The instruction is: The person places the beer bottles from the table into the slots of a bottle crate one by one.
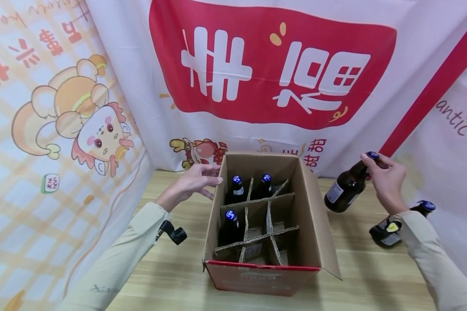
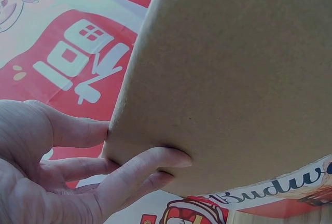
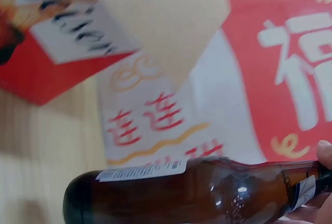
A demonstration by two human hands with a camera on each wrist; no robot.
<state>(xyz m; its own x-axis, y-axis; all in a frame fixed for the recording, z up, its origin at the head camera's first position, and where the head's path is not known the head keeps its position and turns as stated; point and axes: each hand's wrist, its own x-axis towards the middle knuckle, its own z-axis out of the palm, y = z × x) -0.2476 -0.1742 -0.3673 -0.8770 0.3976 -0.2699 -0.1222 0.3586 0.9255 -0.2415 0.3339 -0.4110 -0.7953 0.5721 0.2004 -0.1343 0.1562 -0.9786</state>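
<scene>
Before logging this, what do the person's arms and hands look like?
Both sleeves are long and pale beige; the left one bears faint lettering. A black device sits near the left cuff. Left hand and right hand are ungloved.

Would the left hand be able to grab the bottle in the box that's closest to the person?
Probably yes. The left hand is touching the open box, and nothing covers the blue cap of that bottle. It would just have to go over the left wall.
</scene>
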